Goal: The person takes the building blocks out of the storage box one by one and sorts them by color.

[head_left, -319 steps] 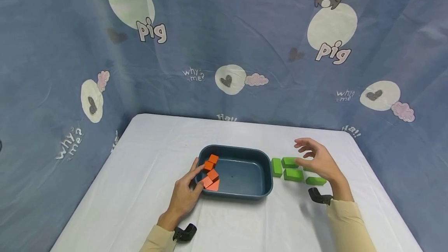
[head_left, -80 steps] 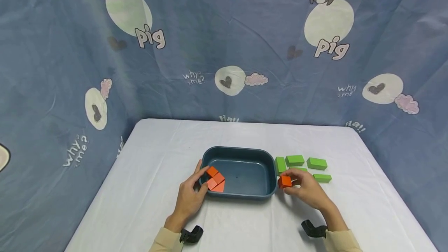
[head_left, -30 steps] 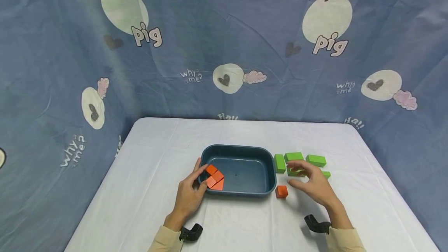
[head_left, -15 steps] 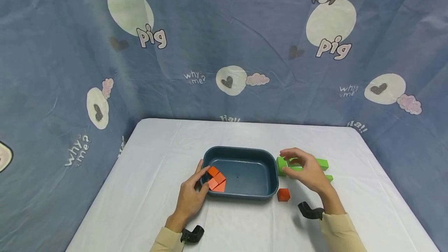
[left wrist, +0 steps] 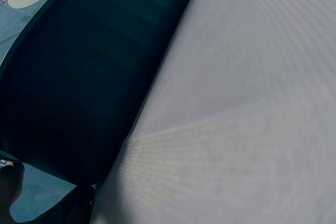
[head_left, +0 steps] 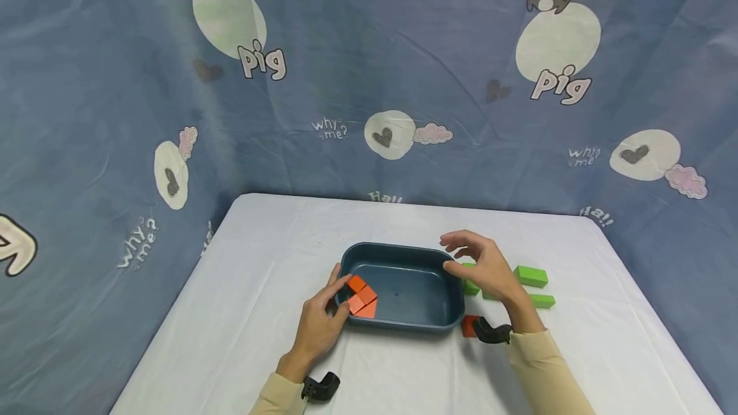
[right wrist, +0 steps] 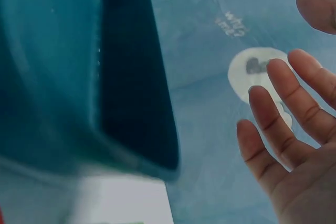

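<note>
Nearest the person, the left hand (head_left: 319, 328) rests against the left end of the dark blue tray (head_left: 403, 324), thumb and fingertips touching the rim beside the three orange blocks (head_left: 362, 296) inside — the same steadying hold as in the earlier views.

The right hand (head_left: 484, 266) is what has changed. A moment ago it set one orange block (head_left: 468, 325) down on the white tablecloth (head_left: 230, 312); now that block lies behind and below the wrist, by the tray's near right corner, partly hidden by the wrist mount. The hand has lifted away and swung left over the tray's right rim — fingers spread and relaxed, holding nothing, as the right wrist view confirms (right wrist: 294, 145). It seems to be heading back to the tray for another.

Just beyond the hand lie the green blocks (head_left: 532, 276), untouched on the cloth.
</note>
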`<state>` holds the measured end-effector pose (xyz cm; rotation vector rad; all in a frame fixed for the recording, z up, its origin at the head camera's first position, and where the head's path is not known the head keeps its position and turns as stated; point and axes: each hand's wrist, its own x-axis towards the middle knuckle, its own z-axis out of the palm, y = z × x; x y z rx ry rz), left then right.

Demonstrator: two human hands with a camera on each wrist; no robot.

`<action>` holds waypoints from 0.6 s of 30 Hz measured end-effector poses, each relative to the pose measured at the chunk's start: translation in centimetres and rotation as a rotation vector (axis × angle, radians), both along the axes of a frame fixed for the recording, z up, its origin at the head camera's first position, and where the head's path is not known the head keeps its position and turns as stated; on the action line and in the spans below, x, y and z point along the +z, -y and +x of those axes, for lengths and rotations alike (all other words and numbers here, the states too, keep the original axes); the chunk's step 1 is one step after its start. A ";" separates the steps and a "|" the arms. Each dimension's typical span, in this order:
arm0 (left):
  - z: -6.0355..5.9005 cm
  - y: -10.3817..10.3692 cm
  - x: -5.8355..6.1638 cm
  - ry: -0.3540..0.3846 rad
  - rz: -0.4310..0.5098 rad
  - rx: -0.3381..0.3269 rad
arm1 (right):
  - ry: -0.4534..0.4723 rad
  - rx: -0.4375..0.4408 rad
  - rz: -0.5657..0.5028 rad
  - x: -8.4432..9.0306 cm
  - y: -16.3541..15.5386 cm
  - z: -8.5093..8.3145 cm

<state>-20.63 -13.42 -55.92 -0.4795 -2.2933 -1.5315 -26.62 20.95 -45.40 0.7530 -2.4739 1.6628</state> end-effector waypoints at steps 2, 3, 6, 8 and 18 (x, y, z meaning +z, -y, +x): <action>0.0 0.0 0.0 0.002 -0.001 0.000 | 0.008 0.020 -0.014 0.0 0.6 -0.4; 0.0 0.1 -0.1 0.002 -0.003 0.000 | 0.010 0.028 -0.017 0.0 0.9 -0.6; 0.0 0.1 0.0 0.000 -0.009 0.003 | 0.028 0.050 -0.035 0.0 1.7 -1.2; 0.0 0.1 0.0 -0.005 -0.012 0.004 | 0.035 0.058 -0.033 0.1 2.2 -1.6; 0.1 0.0 0.3 -0.012 -0.014 0.006 | 0.066 0.109 -0.026 0.8 4.8 -3.2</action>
